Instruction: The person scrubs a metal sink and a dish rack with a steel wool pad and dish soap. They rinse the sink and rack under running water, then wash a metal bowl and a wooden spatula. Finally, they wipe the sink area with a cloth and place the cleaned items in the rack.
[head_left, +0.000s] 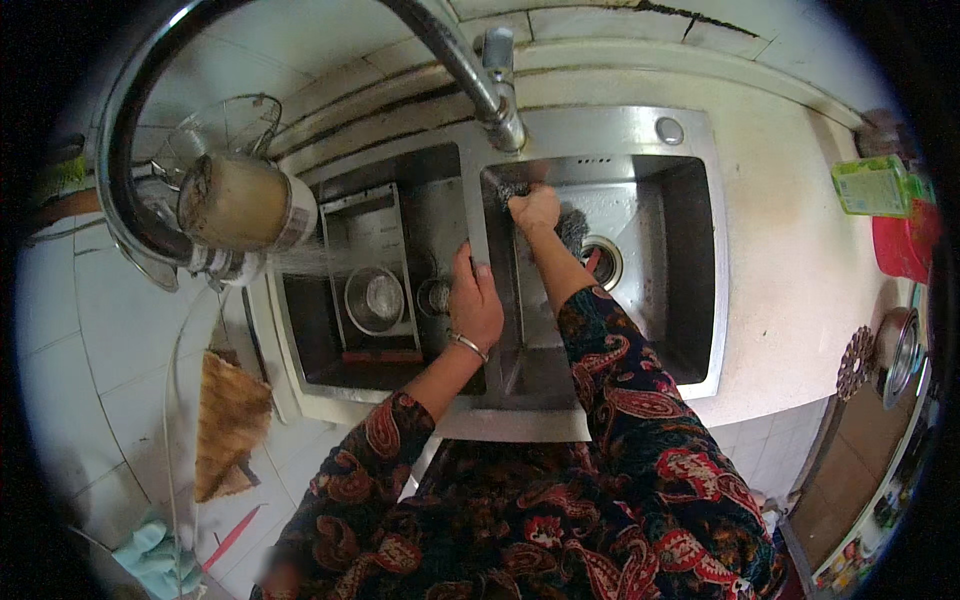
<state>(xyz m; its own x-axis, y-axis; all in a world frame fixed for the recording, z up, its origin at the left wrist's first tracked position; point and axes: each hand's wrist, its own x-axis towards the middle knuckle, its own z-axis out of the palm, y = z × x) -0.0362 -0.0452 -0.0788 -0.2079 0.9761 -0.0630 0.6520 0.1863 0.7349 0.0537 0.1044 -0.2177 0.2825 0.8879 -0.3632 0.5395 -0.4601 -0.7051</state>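
Observation:
My right hand (535, 209) is closed on a dark scouring pad (514, 192) at the back left corner of the right basin of a stainless steel double sink (600, 118). Below it, a second dark patch that looks like scouring mesh (574, 225) lies beside the drain (609, 262), where something red shows. My left hand (478, 300) rests at the divider between the basins, its fingers over the edge; nothing is seen in it. A rectangular metal tray (407, 247) stands in the left basin, with a round metal bowl (375, 300) in it.
A curved chrome faucet (450, 52) arches over the left basin, beside a cloudy container (232, 202). Water seems to spray near it. On the right counter stand a green package (870, 185), a red container (900, 244) and a metal bowl (896, 352). A brown cloth (229, 420) lies at lower left.

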